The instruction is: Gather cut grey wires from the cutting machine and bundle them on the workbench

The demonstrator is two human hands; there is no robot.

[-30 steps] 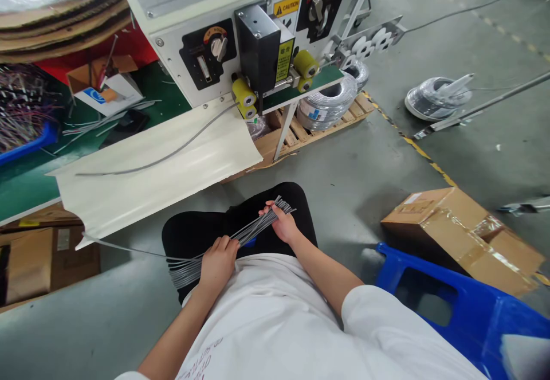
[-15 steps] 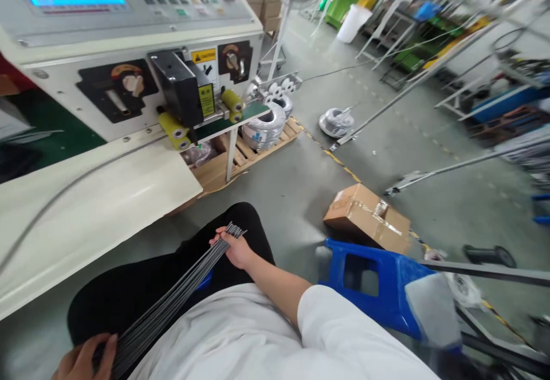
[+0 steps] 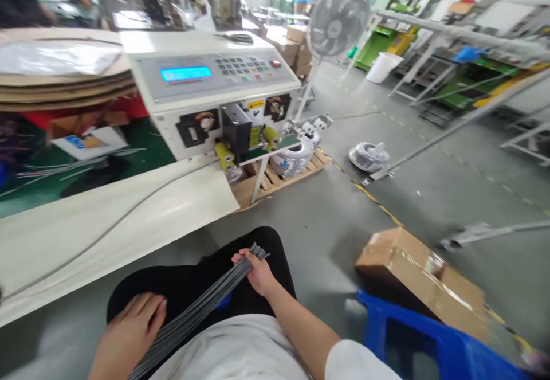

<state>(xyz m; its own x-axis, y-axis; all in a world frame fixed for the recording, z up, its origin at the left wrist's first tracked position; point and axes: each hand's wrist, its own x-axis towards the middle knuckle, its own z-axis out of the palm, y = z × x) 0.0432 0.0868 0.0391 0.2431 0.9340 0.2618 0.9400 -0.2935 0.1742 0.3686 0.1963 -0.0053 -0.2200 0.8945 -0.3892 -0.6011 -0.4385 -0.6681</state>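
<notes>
A bundle of long thin grey cables (image 3: 206, 300) lies slantwise across my lap, over black trousers. My right hand (image 3: 259, 274) is closed around its upper end, and the cut tips stick out just past the fingers. My left hand (image 3: 133, 325) is beside the lower part of the bundle, above my left thigh. Its fingers are loosely bent, with no cable visible between them. The bundle's lower end runs out of view at the bottom edge. In front stands a cable-cutting machine (image 3: 215, 82) with a lit blue display. One grey cable (image 3: 141, 208) extends from its yellow rollers (image 3: 224, 155) along the cream chute (image 3: 189, 196).
A blue plastic stool (image 3: 373, 322) and a taped cardboard box (image 3: 421, 277) stand at my right. Cable coils (image 3: 292, 159) rest on a wooden pallet beyond the machine, near a standing fan (image 3: 339, 22). A metal pole slants over the floor at right.
My view has lifted and swung left, showing more of the machine. My left hand has moved up along the bundle from its lower end. My right hand keeps its hold.
</notes>
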